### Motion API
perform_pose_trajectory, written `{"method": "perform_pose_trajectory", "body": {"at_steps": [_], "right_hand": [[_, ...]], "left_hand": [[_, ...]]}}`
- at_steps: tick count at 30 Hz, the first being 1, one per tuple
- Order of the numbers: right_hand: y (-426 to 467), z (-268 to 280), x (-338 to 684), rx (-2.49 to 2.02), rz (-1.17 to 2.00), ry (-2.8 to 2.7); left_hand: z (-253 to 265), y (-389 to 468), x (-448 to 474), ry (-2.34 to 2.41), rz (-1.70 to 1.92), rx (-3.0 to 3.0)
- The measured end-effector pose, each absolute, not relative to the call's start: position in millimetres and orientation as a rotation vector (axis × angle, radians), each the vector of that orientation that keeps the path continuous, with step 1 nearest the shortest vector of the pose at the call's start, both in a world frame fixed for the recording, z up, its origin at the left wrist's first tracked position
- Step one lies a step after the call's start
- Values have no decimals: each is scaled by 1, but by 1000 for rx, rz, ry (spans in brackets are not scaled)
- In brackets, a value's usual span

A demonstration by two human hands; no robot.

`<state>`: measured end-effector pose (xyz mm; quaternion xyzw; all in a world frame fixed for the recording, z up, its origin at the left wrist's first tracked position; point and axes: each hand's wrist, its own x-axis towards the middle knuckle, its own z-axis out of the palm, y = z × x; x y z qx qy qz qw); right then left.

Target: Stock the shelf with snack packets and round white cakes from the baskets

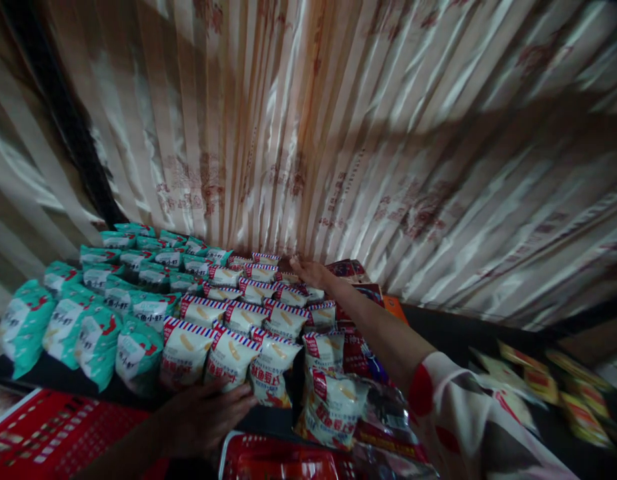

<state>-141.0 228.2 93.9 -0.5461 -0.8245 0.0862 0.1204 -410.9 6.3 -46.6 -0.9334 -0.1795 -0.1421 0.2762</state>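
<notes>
Basket (pixel 229 460) at six o'clock might catch bags (pixel 274 370) the left hand (pixel 203 415) knocks, its grip, like the right hand (pixel 313 272)'s, unclear.

Head camera: sat on the person's head, facing forward and down.
Packed bags (pixel 285 319): filled the middle, viewed from above at close range.
Pleated sheeting (pixel 308 133): spanned the upper half, farther off.
Red baskets (pixel 88 427): were cropped by the bottom edge.

The grip of the right hand (pixel 312 272) is too small to tell, yellow packets (pixel 584 415) blurred.
</notes>
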Motion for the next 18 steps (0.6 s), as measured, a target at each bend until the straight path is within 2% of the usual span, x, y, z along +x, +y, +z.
{"method": "perform_pose_trajectory", "body": {"at_steps": [6, 11, 18], "right_hand": [[216, 122, -101, -1672, 133, -2259], [171, 144, -34, -1603, 112, -1947], [107, 117, 66, -1826, 320, -1563]], "left_hand": [[-40, 3, -407, -516, -450, -2494], [-50, 1, -405, -544, -458, -2462], [-64, -4, -402, -570, -450, -2471]]}}
